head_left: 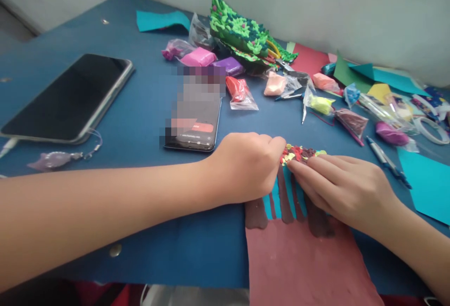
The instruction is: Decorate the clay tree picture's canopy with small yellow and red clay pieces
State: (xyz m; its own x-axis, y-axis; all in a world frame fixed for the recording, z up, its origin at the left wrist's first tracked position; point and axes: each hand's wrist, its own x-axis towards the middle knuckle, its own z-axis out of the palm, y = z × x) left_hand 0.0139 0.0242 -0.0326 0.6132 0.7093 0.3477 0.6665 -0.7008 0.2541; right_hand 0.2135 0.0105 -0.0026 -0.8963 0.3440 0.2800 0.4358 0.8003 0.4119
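Observation:
A clay picture (298, 254) lies before me, its lower end reaching past the table's front edge. It shows a reddish-brown ground, dark brown tree trunks (286, 198) on turquoise, and small red, yellow and brown clay leaves (298, 153) along the top. My left hand (251, 167) is closed over the picture's upper left edge; its fingertips are hidden. From the right, my right hand (341, 179) rests on the upper right part, fingers pressed together and pointing at the leaves. Whatever is under those fingertips is too small or hidden to tell.
Behind my left hand lies a phone (195, 137); a larger phone (70, 97) is farther left. Several clay packets, such as a red one (239, 90), and a green leafy clay piece (242, 29) line the back. A pen (388, 161) and turquoise paper (427, 179) are at right.

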